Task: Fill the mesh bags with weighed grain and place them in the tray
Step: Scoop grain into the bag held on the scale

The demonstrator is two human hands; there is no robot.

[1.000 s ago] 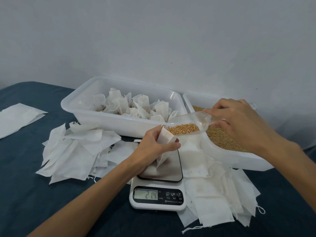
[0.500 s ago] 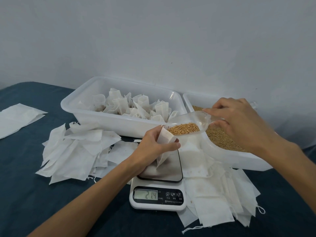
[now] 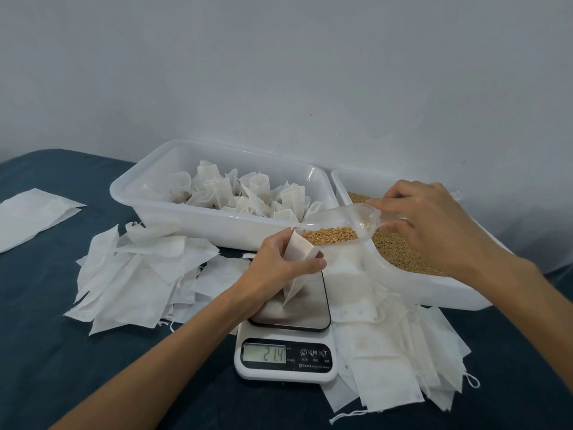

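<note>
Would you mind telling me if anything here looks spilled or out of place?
No spilled grain shows. The one oddity: the scale reads 21.4 though its platform holds nothing but the tip of the empty bag in the left hand.

A left hand holds a mesh bag open over a scale reading what looks like 21.4; the right hand tips a clear scoop of grain at its mouth.
</note>
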